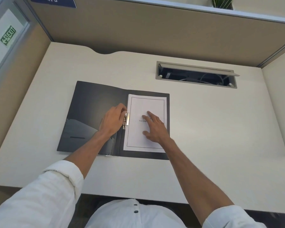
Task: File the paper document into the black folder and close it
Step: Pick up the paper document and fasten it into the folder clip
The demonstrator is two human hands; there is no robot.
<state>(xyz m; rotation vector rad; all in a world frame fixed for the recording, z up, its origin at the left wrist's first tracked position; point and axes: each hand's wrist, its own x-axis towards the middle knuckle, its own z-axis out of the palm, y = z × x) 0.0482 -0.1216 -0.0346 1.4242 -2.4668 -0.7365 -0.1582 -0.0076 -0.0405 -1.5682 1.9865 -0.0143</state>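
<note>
The black folder (87, 104) lies open flat on the cream desk (204, 129). A white paper document (145, 142) with a thin black border rests on the folder's right half. Along the paper's left edge, by the spine, sits a metal clip (126, 120). My left hand (113, 120) is curled over that clip, fingers touching it. My right hand (155, 127) lies flat on the middle of the paper with fingers spread, covering part of the printed title.
An open cable hatch (196, 74) with wires inside is set into the desk at the back right. Beige partition walls (138, 30) enclose the desk at the back and both sides. The folder's left flap has an inner pocket (82, 135).
</note>
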